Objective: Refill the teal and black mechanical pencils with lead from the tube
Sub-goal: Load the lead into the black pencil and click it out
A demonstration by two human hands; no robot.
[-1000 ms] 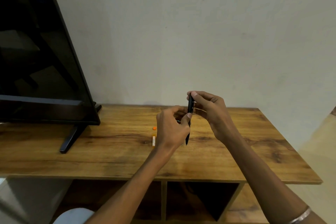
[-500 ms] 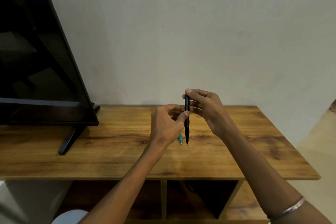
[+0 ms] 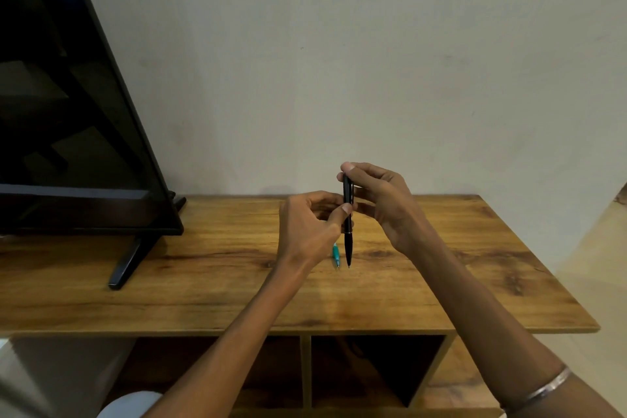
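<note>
- Two hands are raised together above the wooden table [image 3: 203, 282], both engaged on one item.
- Black mechanical pencil [image 3: 347, 220]: held upright in the air, tip pointing down and clear of the tabletop.
- Right hand [image 3: 383, 204]: fingers curled around the upper part of the black mechanical pencil, thumb resting on its top end. A metal bangle [image 3: 543, 390] sits on the right forearm.
- Left hand [image 3: 308, 227]: fingers curled, thumb tip pressed against the middle of the barrel. The fingers on the far side are hidden behind the hand; whether anything else is held in the palm cannot be told.
- Teal mechanical pencil [image 3: 336, 253]: only its tip end shows, just below the left hand and just left of the black pencil's tip. It appears to lie on the table, though contact cannot be confirmed, since the rest is hidden behind the hand.
- Lead tube: not visible in this view.
- Television [image 3: 68, 112]: dark screen, standing on the left part of the table on a black foot [image 3: 129, 261], well apart from the hands.
- Wall [image 3: 373, 61]: plain and pale, directly behind the table.
- Open compartments [image 3: 373, 366] are visible under the tabletop, separated by an upright divider.
</note>
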